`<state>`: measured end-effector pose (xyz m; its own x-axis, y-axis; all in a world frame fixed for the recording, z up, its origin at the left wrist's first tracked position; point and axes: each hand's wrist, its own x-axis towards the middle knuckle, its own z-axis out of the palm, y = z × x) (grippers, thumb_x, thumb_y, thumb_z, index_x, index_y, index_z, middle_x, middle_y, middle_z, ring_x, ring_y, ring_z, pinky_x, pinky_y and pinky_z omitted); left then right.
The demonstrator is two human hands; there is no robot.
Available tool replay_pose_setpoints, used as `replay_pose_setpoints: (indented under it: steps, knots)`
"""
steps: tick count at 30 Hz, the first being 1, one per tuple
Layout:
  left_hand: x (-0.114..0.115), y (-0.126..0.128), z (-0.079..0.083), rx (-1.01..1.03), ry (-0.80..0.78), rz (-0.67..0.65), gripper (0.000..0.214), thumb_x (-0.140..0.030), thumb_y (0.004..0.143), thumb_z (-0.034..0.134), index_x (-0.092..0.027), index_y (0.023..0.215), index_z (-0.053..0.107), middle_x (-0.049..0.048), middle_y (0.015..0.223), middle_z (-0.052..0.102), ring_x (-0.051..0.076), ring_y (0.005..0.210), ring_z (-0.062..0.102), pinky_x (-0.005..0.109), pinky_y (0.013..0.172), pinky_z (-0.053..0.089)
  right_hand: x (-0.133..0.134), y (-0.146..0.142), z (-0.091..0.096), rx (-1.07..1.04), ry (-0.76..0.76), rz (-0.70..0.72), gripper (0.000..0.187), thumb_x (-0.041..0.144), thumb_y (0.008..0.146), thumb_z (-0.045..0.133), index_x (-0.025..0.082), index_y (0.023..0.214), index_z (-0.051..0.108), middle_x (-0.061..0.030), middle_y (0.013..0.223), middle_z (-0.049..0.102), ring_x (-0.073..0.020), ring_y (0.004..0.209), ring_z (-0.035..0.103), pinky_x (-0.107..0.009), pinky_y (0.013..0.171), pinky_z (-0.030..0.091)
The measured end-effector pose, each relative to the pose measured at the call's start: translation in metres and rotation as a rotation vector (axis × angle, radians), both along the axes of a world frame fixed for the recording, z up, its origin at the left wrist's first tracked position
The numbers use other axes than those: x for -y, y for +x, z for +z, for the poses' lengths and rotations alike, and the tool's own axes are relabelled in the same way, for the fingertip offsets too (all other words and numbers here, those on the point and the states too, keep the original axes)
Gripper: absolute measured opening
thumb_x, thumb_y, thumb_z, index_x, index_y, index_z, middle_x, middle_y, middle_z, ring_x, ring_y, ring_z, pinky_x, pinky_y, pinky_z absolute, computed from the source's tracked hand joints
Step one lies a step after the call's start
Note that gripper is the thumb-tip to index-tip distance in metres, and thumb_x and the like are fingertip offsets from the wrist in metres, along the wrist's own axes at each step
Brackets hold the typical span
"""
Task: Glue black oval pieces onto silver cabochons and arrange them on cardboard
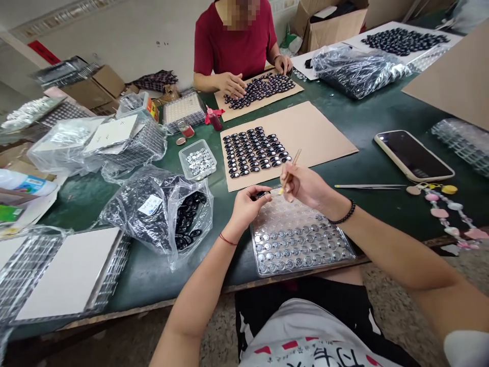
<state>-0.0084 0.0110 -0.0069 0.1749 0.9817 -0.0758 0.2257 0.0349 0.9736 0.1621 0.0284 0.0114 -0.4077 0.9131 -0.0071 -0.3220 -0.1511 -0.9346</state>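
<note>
My left hand (246, 206) is pinched shut on a small dark oval piece (261, 193) above the far edge of a clear blister tray (301, 244). My right hand (305, 186) grips a thin wooden stick (290, 171), its tip close to the piece. The tray's near pockets hold small silvery discs. Just beyond lies a cardboard sheet (324, 135) with rows of dark oval pieces (254, 150).
A plastic bag of dark pieces (164, 209) lies to the left, with a small tub of silver bits (197, 160) behind it. A phone (412, 155), tweezers (367, 186) and a charm string (446, 206) lie right. Across the table, a person in red (233, 46) sorts pieces on cardboard.
</note>
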Motion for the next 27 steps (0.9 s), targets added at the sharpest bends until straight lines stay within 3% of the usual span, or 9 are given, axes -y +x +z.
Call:
replay_pose_setpoints:
  steps: [3,6,9,12,19,24,27]
  knots:
    - [0.005,0.001,0.008,-0.004,0.043,-0.004,0.030,-0.035,0.067,0.066,-0.015,0.090,0.068,0.0032,0.064,0.065,0.006,0.044,0.040,0.020,0.044,0.032,0.001,0.003,0.005,-0.122,-0.044,-0.013,0.034,0.041,0.087,0.041,0.018,0.062,0.039,0.0043,0.052,0.048,-0.0060,0.037,0.045,-0.020,0.039,0.038]
    - [0.010,0.003,0.014,-0.060,0.125,0.020,0.031,-0.036,0.066,0.067,-0.018,0.091,0.069,-0.0006,0.055,0.060,0.006,0.045,0.038,0.021,0.046,0.032,0.004,0.000,0.004,-0.008,-0.089,-0.055,0.026,0.034,0.084,0.050,0.016,0.065,0.044,0.0048,0.055,0.047,-0.0009,0.032,0.031,-0.017,0.033,0.022]
    - [0.013,0.005,0.017,-0.072,0.188,0.039,0.029,-0.034,0.067,0.067,-0.020,0.092,0.069,-0.0015,0.056,0.059,0.007,0.047,0.039,0.021,0.048,0.034,0.008,-0.005,0.001,0.130,-0.130,0.077,0.021,0.033,0.083,0.052,0.015,0.072,0.050,0.0087,0.046,0.034,-0.0010,0.033,0.018,-0.018,0.033,0.011]
    - [0.014,0.006,0.018,-0.074,0.203,0.040,0.030,-0.035,0.067,0.067,-0.018,0.092,0.069,-0.0013,0.056,0.059,0.008,0.047,0.040,0.021,0.048,0.034,0.010,-0.007,0.002,0.213,-0.070,0.178,0.024,0.035,0.085,0.048,0.015,0.072,0.053,0.0094,0.044,0.026,-0.0029,0.035,0.018,-0.021,0.035,0.011]
    - [0.014,0.004,0.016,-0.178,0.302,0.003,0.032,-0.038,0.069,0.065,-0.017,0.093,0.062,-0.0034,0.056,0.054,0.008,0.048,0.040,0.021,0.049,0.034,0.009,-0.003,-0.001,0.389,0.113,0.241,0.021,0.033,0.084,0.048,0.016,0.073,0.053,0.0055,0.052,0.035,-0.0050,0.043,0.027,-0.022,0.041,0.018]
    - [0.012,0.001,0.010,-0.403,0.390,-0.062,0.030,-0.045,0.079,0.050,-0.016,0.070,0.051,-0.0041,0.052,0.045,0.009,0.048,0.039,0.022,0.049,0.027,0.010,-0.006,-0.003,0.526,0.279,0.090,0.020,0.031,0.084,0.045,0.017,0.071,0.047,0.0045,0.054,0.038,-0.0071,0.047,0.033,-0.022,0.046,0.025]
    - [0.014,0.001,0.008,-0.499,0.380,-0.118,0.032,-0.045,0.083,0.042,-0.017,0.071,0.049,-0.0023,0.056,0.048,0.010,0.050,0.042,0.023,0.050,0.027,0.013,-0.010,-0.004,0.675,0.435,0.030,0.011,0.023,0.082,0.044,0.017,0.075,0.050,0.0014,0.062,0.049,-0.0089,0.054,0.040,-0.023,0.050,0.028]
